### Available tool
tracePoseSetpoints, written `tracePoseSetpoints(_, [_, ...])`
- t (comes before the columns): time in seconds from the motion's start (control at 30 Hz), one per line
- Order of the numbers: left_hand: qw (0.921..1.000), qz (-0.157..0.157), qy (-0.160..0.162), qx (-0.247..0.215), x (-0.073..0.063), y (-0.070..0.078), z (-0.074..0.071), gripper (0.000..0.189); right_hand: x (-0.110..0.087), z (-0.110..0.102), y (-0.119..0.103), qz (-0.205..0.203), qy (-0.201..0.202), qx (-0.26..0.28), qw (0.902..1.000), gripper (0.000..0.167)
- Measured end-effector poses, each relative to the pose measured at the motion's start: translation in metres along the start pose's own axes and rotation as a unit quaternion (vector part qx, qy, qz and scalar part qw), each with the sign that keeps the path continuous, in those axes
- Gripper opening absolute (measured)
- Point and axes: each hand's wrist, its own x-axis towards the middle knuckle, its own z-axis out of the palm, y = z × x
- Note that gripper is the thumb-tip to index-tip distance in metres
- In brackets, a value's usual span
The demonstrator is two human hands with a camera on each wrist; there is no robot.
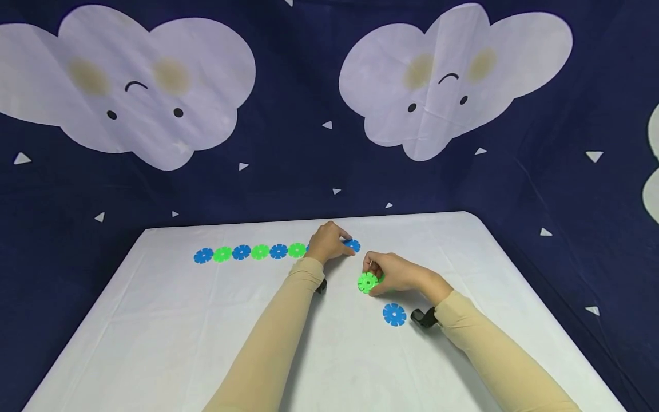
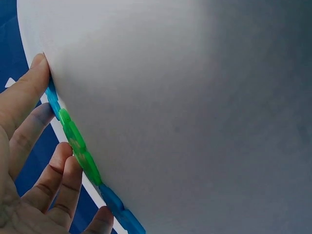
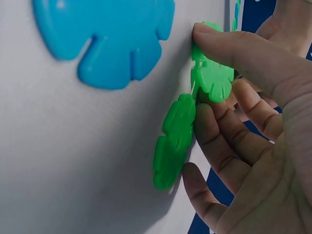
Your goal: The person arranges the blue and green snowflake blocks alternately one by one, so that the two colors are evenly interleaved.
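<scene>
Along the far side of the white table runs a row of notched plastic snowflake discs, blue and green in turn, with a green disc (image 1: 297, 250) just left of my left hand (image 1: 327, 242). That hand's thumb and finger pinch the blue disc (image 1: 352, 245) at the row's right end, which lies flat; the wrist hides part of the row. My right hand (image 1: 393, 271) pinches a tilted green disc (image 1: 368, 282) between thumb and fingers. Beneath those fingers a second green disc (image 3: 174, 141) is visible in the right wrist view. Nearer the front, a loose blue disc (image 1: 394, 315) lies flat.
A white cloth covers the table (image 1: 154, 343). Behind it hangs a dark blue curtain (image 1: 293, 189) printed with clouds. Black wrist devices (image 1: 424, 318) sit under both sleeves, close to the tabletop.
</scene>
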Motion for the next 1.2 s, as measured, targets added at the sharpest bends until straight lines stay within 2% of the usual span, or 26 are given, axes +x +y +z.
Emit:
tracePoseSetpoints(0.2, [1.0,-0.002,0.0,-0.004,-0.002,0.001,-0.001,0.042,-0.002,-0.003,-0.002,-0.006,-0.005,-0.015,0.9999,0.052])
tracePoseSetpoints(0.6, [0.9999,0.0,0.003,-0.013,-0.005,0.002,-0.003,0.041,-0.005,-0.003,-0.003,-0.038,-0.001,-0.065,0.9972,0.041])
tracePoseSetpoints(0.77, [0.9999,0.0,0.002,-0.012,-0.004,0.0,-0.002,0.041,-0.007,-0.005,0.001,-0.031,0.013,-0.092,0.9952,0.04])
tracePoseSetpoints(1.03, [0.9999,-0.004,0.001,-0.01,-0.003,0.0,-0.001,0.042,-0.008,-0.016,0.007,-0.012,0.035,-0.055,0.9978,0.048])
tracePoseSetpoints(1.2, [1.0,-0.007,0.0,-0.006,-0.004,0.002,-0.002,0.042,-0.006,-0.023,0.015,-0.003,0.053,-0.053,0.9971,0.048])
